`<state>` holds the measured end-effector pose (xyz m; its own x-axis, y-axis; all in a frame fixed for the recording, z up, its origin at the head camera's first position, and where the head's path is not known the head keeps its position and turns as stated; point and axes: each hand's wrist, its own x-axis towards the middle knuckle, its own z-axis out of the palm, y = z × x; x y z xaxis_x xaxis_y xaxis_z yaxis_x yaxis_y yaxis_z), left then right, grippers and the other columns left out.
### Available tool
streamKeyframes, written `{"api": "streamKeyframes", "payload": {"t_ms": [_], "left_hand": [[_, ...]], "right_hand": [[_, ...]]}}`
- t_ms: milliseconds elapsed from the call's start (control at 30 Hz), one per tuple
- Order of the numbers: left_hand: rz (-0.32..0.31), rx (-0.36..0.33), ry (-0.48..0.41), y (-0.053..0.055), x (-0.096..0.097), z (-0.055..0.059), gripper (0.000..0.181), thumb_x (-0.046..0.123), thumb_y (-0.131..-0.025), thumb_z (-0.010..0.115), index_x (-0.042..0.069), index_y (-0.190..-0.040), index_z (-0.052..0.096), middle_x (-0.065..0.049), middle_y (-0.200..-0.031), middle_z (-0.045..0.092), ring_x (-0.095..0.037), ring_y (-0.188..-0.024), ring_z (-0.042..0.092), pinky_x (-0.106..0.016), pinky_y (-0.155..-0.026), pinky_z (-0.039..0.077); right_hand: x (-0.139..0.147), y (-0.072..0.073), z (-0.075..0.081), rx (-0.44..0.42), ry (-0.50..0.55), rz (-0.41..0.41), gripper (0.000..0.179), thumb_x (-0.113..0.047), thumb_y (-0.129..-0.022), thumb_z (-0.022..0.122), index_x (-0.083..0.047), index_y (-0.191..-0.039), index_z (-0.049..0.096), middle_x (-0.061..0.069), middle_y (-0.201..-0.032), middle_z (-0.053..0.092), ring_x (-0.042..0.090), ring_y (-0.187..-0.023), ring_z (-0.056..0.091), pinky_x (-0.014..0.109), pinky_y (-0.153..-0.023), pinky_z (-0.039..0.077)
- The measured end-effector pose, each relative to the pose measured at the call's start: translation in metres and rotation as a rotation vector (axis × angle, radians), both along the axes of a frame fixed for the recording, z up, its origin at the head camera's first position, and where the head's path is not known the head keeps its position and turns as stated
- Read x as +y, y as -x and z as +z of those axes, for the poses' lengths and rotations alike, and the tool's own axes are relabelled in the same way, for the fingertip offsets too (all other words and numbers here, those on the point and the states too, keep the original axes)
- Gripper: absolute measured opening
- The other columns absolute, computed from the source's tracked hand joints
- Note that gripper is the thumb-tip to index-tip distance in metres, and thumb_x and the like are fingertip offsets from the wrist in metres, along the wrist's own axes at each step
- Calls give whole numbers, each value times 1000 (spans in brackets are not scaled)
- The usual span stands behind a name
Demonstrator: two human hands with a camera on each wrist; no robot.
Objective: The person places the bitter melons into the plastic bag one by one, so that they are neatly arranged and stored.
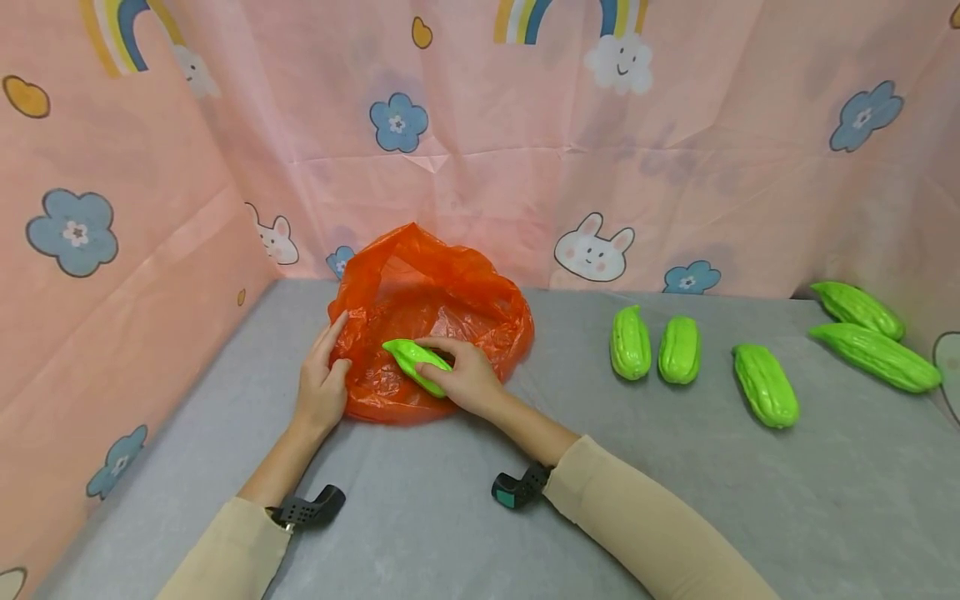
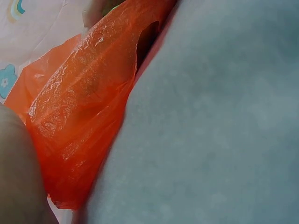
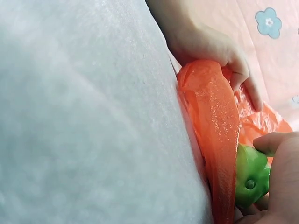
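An orange plastic bag [image 1: 382, 383] lies spread with its mouth facing up. My left hand [image 1: 321, 392] holds the bag's left rim, thumb on the inner side and fingers along the outside. Over the bag's mouth, my right hand [image 1: 471, 382] grips a bright green bitter melon [image 1: 408, 357] between thumb and fingers. In the right wrist view, the stem end of that bitter melon [image 3: 250, 182] shows just behind the bag's near wall [image 3: 212, 126]. The left wrist view has the bag [image 2: 84, 107] across its left half, with little of either hand showing.
Several more bitter melons lie to the right on the grey cloth [image 1: 570, 400]: two side by side [image 1: 630, 343], one nearer [image 1: 767, 385], and two [image 1: 873, 357] by the right wall. A pink printed curtain [image 1: 480, 183] stands at the back and sides.
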<state>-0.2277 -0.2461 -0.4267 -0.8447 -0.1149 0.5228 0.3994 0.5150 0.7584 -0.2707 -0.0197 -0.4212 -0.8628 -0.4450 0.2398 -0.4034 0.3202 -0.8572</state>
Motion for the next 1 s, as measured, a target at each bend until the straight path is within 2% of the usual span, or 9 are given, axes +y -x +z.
{"api": "streamKeyframes", "payload": {"t_ms": [433,600,767,1000], "left_hand": [[1,-12,5,0,0,0,66,-8,-90,39,6,-154,42,-19,-160,39,-36,-150,33,-60,-120,24],[9,-13,9,-1,0,-1,66,-8,-89,39,6,-154,42,-19,-160,39,-36,-150,33,-60,-120,24],[9,-11,1,-2,1,-1,66,-8,-89,39,7,-154,42,-19,-159,40,-35,-149,35,-60,-119,25],[1,-7,-9,-2,1,0,67,-9,-89,40,7,-154,42,-19,-159,40,-34,-149,35,-59,-119,26]], "right_hand": [[2,0,4,8,-11,11,43,-25,-93,69,-13,-134,66,7,-130,70,23,-116,64,42,-99,51],[4,0,8,0,-3,32,51,-27,-95,67,-9,-142,58,11,-140,63,28,-127,62,44,-107,49],[7,1,14,-14,21,38,55,-25,-95,67,-7,-145,52,17,-143,59,32,-128,62,45,-105,50],[18,5,28,18,28,-19,48,-23,-95,66,-10,-141,58,13,-140,62,28,-128,61,42,-104,51]]}}
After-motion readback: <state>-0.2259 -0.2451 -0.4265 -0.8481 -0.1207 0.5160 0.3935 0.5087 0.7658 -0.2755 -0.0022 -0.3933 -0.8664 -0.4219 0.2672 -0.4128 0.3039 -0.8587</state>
